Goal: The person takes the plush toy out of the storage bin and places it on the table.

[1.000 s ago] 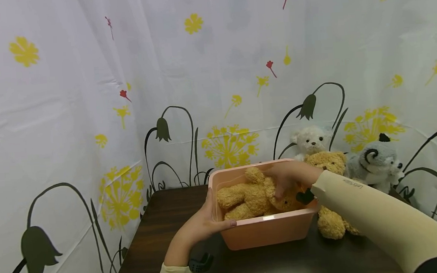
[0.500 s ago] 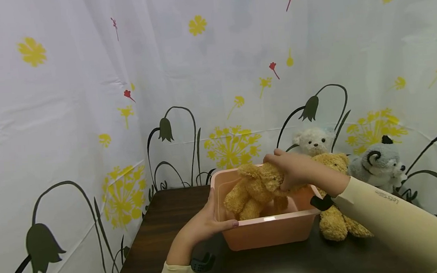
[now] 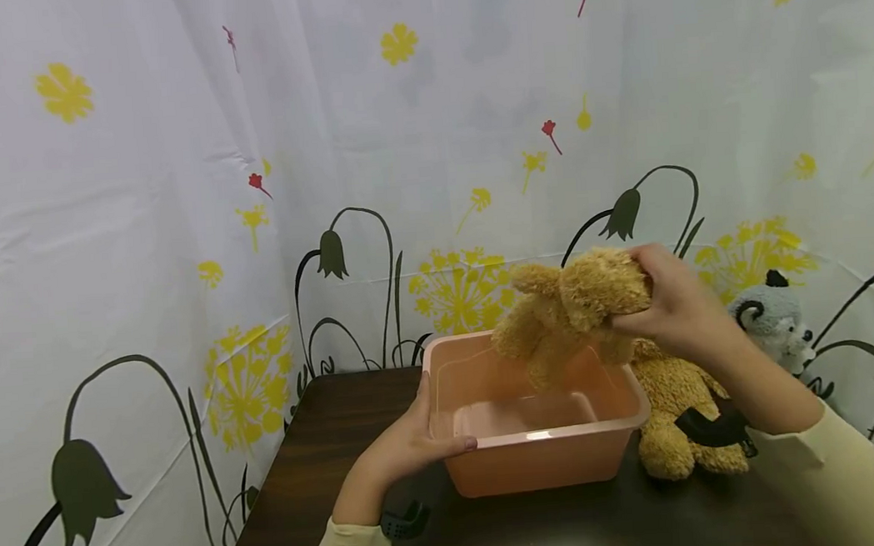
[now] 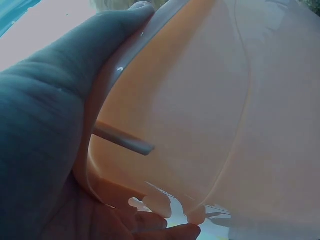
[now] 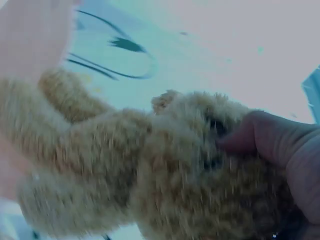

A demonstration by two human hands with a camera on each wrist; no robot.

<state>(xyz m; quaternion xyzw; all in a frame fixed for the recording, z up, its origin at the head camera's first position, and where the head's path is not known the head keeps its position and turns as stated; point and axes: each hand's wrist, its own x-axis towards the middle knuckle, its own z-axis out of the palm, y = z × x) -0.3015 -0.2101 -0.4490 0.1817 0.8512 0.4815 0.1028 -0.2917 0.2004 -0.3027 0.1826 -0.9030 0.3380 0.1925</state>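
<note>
A pink plastic bin [image 3: 539,465] stands on the dark table, with nothing visible inside it in the head view. My left hand [image 3: 402,444] grips its left end, the thumb [image 4: 100,42] lying along the rim and fingertips showing at the lower part of the left wrist view. Above the bin's right side, my right hand [image 3: 683,304] holds a golden-brown teddy bear [image 3: 596,288] by the head. The bear's body hangs tilted toward the left over the bin. In the right wrist view, my thumb presses into the fur of the teddy bear's head [image 5: 175,165].
A second golden teddy bear [image 3: 673,392] sits right of the bin, partly behind my right hand. Farther right is a grey-and-white plush animal [image 3: 770,319]. The dark wood table [image 3: 334,430] meets a white flowered curtain [image 3: 144,266] behind.
The right hand has lifted the teddy bear from inside the bin up above its rim, moving rightward. A white plush bear behind is now hidden. The left hand stays on the bin.
</note>
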